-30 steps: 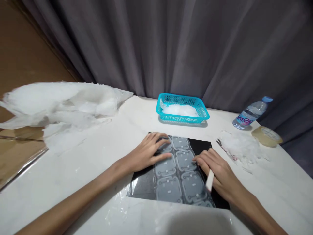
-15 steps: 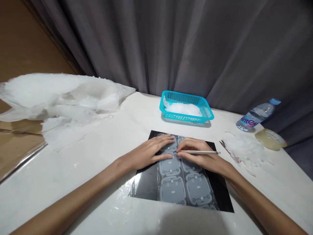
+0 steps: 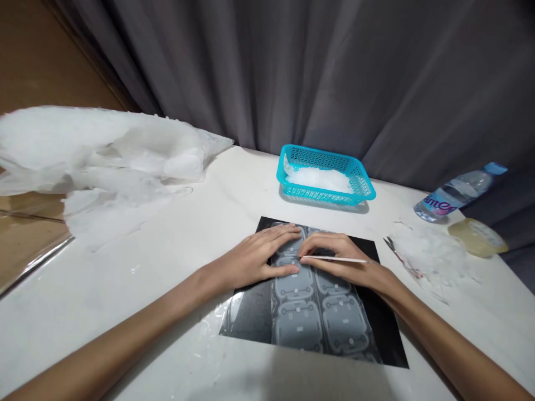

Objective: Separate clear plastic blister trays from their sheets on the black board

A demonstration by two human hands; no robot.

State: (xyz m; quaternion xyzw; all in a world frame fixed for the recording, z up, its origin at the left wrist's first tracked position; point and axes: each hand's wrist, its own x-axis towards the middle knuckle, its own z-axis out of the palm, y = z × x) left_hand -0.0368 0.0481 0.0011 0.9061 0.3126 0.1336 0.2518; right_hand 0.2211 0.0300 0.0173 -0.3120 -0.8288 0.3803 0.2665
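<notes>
A clear film sheet (image 3: pixel 311 312) with two columns of rounded rectangular cut-outs lies on a black mat (image 3: pixel 384 340) on the white table. My left hand (image 3: pixel 263 253) rests flat on the upper left part of the sheet, fingers stretched out. My right hand (image 3: pixel 343 259) is closed in a pinch on a thin white stick (image 3: pixel 338 259), whose tip touches the sheet by my left fingertips.
A turquoise basket (image 3: pixel 359 186) with white film pieces stands behind the mat. Right of the mat lie a pile of white scraps (image 3: pixel 434 256), a water bottle (image 3: pixel 455 195) on its side and a tape roll (image 3: pixel 476 236). A big heap of crumpled plastic (image 3: pixel 100 156) fills the left.
My right hand moved up from the sheet's right side to its upper middle and turned the stick to point left. The left hand stayed flat. The view shifted slightly.
</notes>
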